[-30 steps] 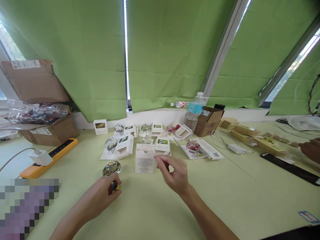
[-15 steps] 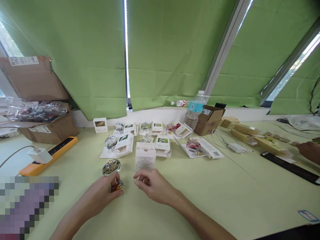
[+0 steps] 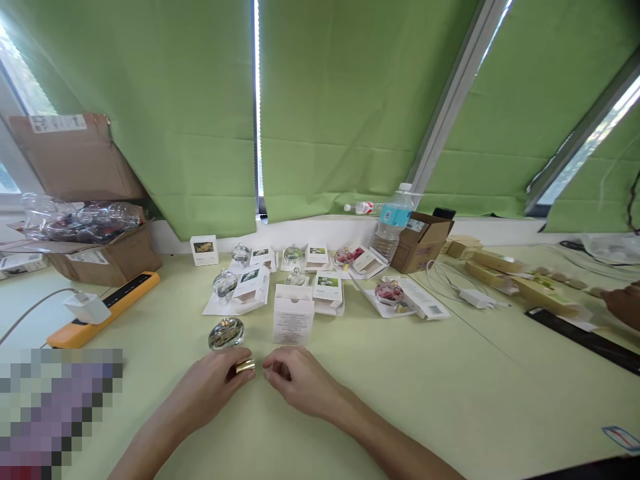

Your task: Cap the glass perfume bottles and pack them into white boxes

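Note:
My left hand (image 3: 215, 380) pinches a small shiny gold cap (image 3: 245, 366) between thumb and fingers, held a little above the table. Just behind it a round, flat glass bottle (image 3: 227, 333) with dark and golden contents stands on the table. To the right, my right hand (image 3: 297, 377) is close to the cap but apart from it; its fingers are curled, thumb and forefinger slightly parted, with nothing visible between them. Directly behind that hand stands a small white carton (image 3: 293, 320) with its printed side facing me and its top flap raised.
Several more glass bottles, such as a pink one (image 3: 389, 293), lie beside white cartons (image 3: 329, 285) farther back. An orange power strip (image 3: 127, 303) and a brown cardboard box (image 3: 107, 257) are at left. A large plastic bottle (image 3: 393, 227) stands behind. Another person's hand (image 3: 623, 305) is at far right.
My left hand has shifted slightly right and turned, so the gold cap now points toward my right hand. My right hand has moved slightly left and down toward it.

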Action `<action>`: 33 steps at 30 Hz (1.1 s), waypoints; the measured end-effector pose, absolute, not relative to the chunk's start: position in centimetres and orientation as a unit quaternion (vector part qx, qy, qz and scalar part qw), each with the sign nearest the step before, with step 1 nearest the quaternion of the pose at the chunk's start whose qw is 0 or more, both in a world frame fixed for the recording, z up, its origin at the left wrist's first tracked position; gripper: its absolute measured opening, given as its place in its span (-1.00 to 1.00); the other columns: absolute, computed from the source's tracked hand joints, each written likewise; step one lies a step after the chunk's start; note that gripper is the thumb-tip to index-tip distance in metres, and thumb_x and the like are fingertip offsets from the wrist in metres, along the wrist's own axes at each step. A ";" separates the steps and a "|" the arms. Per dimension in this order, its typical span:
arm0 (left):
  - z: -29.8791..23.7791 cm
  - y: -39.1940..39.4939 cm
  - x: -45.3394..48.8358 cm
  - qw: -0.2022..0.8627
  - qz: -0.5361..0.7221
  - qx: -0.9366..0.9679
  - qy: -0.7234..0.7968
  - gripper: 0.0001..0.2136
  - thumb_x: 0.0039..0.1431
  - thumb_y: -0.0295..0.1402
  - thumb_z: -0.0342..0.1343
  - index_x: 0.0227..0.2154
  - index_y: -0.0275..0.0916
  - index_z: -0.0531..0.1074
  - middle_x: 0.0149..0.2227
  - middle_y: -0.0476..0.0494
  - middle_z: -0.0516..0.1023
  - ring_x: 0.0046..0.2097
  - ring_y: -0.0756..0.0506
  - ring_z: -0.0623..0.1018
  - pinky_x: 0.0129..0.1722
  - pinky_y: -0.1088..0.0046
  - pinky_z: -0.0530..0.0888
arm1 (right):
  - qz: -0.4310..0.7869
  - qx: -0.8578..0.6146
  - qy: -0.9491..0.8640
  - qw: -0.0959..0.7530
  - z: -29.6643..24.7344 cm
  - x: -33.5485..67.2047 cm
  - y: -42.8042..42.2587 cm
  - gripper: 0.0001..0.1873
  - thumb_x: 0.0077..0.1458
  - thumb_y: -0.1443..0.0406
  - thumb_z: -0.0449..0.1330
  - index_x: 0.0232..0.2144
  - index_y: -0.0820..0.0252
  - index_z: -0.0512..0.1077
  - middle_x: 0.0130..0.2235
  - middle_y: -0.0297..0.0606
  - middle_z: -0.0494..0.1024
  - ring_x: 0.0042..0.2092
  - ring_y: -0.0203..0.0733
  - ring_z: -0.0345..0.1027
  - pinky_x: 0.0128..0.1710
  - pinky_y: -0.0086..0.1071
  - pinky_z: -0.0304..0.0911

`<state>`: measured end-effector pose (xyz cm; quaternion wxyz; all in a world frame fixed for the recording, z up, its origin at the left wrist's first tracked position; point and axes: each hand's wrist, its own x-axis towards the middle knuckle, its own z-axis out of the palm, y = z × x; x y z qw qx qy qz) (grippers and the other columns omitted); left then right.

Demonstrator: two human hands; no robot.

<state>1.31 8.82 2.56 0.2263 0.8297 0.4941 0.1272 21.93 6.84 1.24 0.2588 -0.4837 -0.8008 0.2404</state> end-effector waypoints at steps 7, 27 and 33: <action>2.2 8.9 1.7 0.227 0.139 0.819 0.508 -0.87 0.17 -0.21 0.00 -0.40 -0.13 0.29 -0.46 0.07 0.42 -0.43 -0.03 0.36 -0.47 0.50 0.15 | 0.231 -0.484 -0.804 0.257 1.1 21.9 7.0 -0.80 0.12 0.31 0.08 -0.30 0.17 0.51 -0.43 -0.34 0.48 -0.44 -0.33 0.27 -0.45 -0.48 0.07; 2.3 9.0 1.7 0.208 0.217 0.815 0.495 -0.92 0.17 -0.28 0.01 -0.33 -0.12 0.35 -0.37 0.02 0.45 -0.37 -0.06 0.43 -0.40 0.47 0.26 | 0.228 -0.474 -0.813 0.249 1.8 21.9 6.8 -0.78 0.16 0.31 0.07 -0.32 0.21 0.52 -0.43 -0.32 0.48 -0.44 -0.32 0.26 -0.45 -0.47 0.08; 2.5 9.1 1.4 0.195 0.207 0.817 0.501 -0.91 0.16 -0.30 -0.01 -0.33 -0.13 0.37 -0.35 -0.01 0.45 -0.35 -0.07 0.43 -0.39 0.45 0.26 | 0.239 -0.490 -0.801 0.248 1.2 22.1 7.0 -0.79 0.14 0.30 0.11 -0.22 0.24 0.49 -0.44 -0.30 0.51 -0.41 -0.27 0.31 -0.44 -0.47 0.12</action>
